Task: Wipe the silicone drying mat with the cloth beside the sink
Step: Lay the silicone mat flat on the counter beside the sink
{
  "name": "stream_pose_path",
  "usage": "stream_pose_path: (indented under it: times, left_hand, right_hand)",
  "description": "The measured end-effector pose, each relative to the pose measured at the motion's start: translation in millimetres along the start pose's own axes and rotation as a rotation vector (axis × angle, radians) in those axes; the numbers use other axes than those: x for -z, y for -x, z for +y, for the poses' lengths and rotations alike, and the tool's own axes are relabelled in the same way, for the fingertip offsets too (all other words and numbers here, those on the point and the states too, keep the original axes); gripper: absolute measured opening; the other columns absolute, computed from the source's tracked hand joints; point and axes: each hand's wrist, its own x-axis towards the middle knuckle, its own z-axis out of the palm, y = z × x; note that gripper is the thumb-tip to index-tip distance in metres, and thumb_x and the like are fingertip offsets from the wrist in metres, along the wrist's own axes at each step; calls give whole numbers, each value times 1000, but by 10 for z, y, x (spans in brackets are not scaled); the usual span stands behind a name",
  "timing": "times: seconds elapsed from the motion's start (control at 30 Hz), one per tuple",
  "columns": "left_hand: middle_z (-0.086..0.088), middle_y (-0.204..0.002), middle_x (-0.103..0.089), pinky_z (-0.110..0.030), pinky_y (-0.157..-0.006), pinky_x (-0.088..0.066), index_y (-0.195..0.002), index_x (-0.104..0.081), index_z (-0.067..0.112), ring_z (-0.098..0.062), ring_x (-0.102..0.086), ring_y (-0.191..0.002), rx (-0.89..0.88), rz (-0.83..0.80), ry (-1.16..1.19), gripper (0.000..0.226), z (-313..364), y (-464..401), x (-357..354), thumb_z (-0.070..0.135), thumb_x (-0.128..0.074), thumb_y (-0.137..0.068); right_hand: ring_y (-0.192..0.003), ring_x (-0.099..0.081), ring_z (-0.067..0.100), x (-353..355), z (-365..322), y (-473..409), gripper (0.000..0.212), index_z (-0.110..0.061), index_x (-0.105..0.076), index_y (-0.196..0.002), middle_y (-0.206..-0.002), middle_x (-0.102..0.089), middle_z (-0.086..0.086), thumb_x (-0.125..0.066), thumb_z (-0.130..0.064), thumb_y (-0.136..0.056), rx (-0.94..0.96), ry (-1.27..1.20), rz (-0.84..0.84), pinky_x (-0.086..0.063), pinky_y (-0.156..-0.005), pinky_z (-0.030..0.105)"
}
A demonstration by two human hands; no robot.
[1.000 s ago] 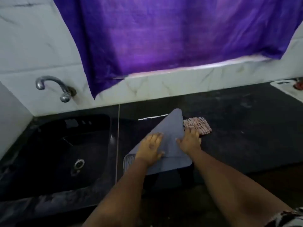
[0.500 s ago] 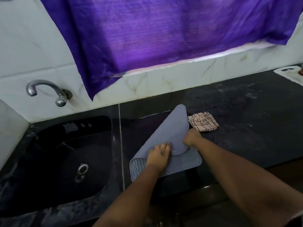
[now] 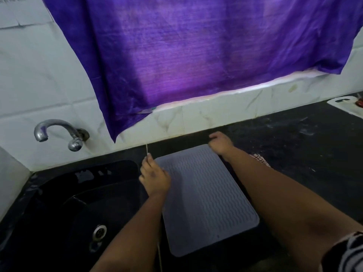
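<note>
Grey silicone drying mat [image 3: 206, 201] spread flat, wavy ribbed face up, on black counter [image 3: 294, 146] just right of black sink [image 3: 64, 209]; long axis running from near edge toward tiled wall [image 3: 39, 75]. Left hand [image 3: 154, 178] at mat's far-left corner, palm down, fingers loosely curled over left edge, heel resting on ribbed surface; nothing lifted, and whether fingers pinch the edge cannot be told. Right hand [image 3: 221, 145] at far-right corner, fingers bent down onto the corner, thumb toward the wall; touching mat, closed loosely, grip itself not clear. Right forearm crossing over mat's right edge and covering most of checked cloth [image 3: 259, 160], only a small strip of red-and-white pattern visible just right of mat, on counter, apart from both hands. Count: 1 mat, 1 cloth, 2 hands, 1 sink with 1 drain [image 3: 99, 230], 1 chrome tap [image 3: 59, 132] on wall above sink. 1 purple curtain [image 3: 196, 55] hanging over wall behind. 1 white object [image 3: 347, 106] at counter's far-right edge, partly cut off by frame, kind not discernible. Striped sleeve [image 3: 349, 252] at lower-right corner.
</note>
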Motion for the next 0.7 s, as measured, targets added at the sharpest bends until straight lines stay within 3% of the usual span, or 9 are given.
stream_pose_path:
  times: [0.13,0.27,0.4,0.53,0.6,0.7]
  left_hand:
    - [-14,-142,-33,-46,-96,-39,-145,-26,8,-31,-38,-125,-37,-131,-42,71,-210,-88,-130,30,-58,-86]
    - [-12,-135,-42,-42,-97,-36,-133,-40,11,-28,-41,-121,-118,-274,-73,47,-317,-57,-311,32,-50,-92]
    - [-11,-130,-49,-39,-96,-38,-121,-49,12,-27,-45,-117,-140,-333,-176,39,-339,-34,-394,41,-46,-95]
    - [-11,-151,-32,-39,-110,-33,-137,-42,11,-28,-33,-135,-180,-512,-205,54,-384,12,-560,48,-41,-97]
    - [-9,-157,-22,-39,-115,-27,-146,-33,12,-27,-25,-141,-177,-513,-169,61,-401,20,-627,48,-41,-98]
    - [-4,-157,-18,-40,-115,-28,-149,-29,15,-25,-23,-141,-137,-503,-101,63,-358,12,-695,49,-42,-97]
  right_hand:
    - [-117,-54,33,254,673,-57,43,-11,-55,-126,-130,-52,18,-61,-13,-84,-19,497,49,-47,-100,38]
    - [-128,-44,28,413,1218,58,57,-13,-46,-134,-138,-46,13,-63,-27,-81,-26,898,-28,-37,-107,35]
    - [-128,-45,26,417,1482,159,64,-13,-39,-137,-139,-47,10,-64,-21,-78,-27,883,-117,-39,-105,33]
    - [-129,-45,29,377,1580,166,69,-10,-27,-145,-141,-45,15,-57,-13,-84,0,728,-32,-36,-108,35]
    - [-131,-41,30,401,1661,151,65,-7,-31,-143,-143,-40,15,-57,-18,-85,13,687,12,-34,-111,37]
    - [-125,-43,30,420,1820,110,49,-4,-44,-134,-136,-45,15,-50,-30,-92,114,837,85,-34,-108,38]
